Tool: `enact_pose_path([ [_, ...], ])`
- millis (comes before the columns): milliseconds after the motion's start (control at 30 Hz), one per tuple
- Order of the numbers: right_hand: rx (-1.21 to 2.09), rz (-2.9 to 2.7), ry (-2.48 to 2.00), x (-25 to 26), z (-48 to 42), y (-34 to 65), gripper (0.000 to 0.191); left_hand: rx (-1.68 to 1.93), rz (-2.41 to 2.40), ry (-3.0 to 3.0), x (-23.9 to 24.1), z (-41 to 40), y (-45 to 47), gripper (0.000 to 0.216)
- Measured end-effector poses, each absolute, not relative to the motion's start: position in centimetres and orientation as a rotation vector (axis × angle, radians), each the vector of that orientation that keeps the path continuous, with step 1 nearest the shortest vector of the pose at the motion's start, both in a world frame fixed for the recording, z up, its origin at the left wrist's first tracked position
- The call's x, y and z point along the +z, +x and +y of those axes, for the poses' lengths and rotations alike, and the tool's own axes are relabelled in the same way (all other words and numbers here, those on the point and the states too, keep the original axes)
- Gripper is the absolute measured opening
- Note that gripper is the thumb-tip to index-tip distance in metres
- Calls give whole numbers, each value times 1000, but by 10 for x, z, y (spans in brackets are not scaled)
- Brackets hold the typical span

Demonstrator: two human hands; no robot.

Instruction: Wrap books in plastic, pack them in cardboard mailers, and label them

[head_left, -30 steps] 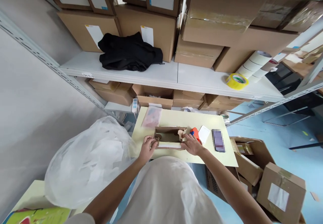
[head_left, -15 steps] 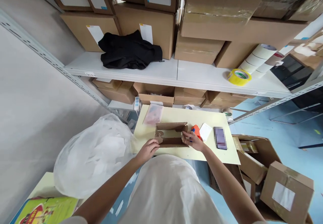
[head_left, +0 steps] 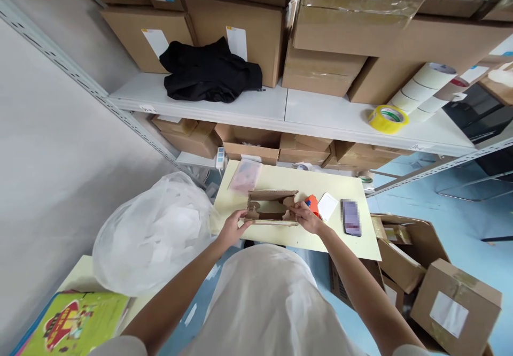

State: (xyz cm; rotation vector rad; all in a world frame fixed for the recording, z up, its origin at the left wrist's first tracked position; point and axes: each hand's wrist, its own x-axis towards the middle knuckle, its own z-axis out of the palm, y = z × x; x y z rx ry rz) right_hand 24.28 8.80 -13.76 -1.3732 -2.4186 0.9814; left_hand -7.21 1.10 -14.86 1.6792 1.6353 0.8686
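A small cardboard box (head_left: 272, 216) stands in front of me on the pale yellow table (head_left: 264, 175), its top open and the table top showing through it. Torn-looking flaps fold in at both short ends. My left hand (head_left: 233, 229) grips the box's near left corner, thumb and fingers on either side of the cardboard. At the opposite end, my right hand (head_left: 306, 218) has its fingers closed on the right-hand flap and edge. Just beyond the right hand lies an orange-red object (head_left: 312, 203) with a bit of blue, partly hidden by that hand.
On the table lie a pinkish flat packet (head_left: 245, 175), a white card (head_left: 327, 206) and a phone (head_left: 351, 217). A shelf (head_left: 320, 111) behind holds cartons, black cloth (head_left: 212, 72) and yellow tape (head_left: 388, 118). A white plastic bag (head_left: 152, 233) bulges left; boxes (head_left: 457, 302) fill the right.
The box has tipped or shifted slightly away from me, and its end flaps now sit further inward. My left hand has moved a little left, with its fingers spread wider along the corner.
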Motion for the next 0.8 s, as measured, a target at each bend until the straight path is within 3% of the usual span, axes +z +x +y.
enact_pose_path([
  [100, 1160, -2281, -1341, -141, 86, 250, 48, 905, 1679, 1531, -158, 19, -70, 29],
  [233, 1109, -2103, -1483, -147, 85, 248, 44, 1004, 1853, 1332, -166, 30, -60, 39],
  [400, 940, -1959, -1593, -139, 101, 237, 76, 1002, 1915, 1263, -171, 37, -51, 38],
  [467, 936, -2049, -1556, -133, 106, 235, 69, 994, 1920, 1238, -170, 37, -49, 40],
  [600, 874, -2159, -1508, -134, 105, 238, 35, 1005, 1941, 1209, -169, 36, -44, 39],
  [800, 952, -1993, -1597, -153, 98, 240, 20, 996, 1968, 1229, -172, 32, -36, 36],
])
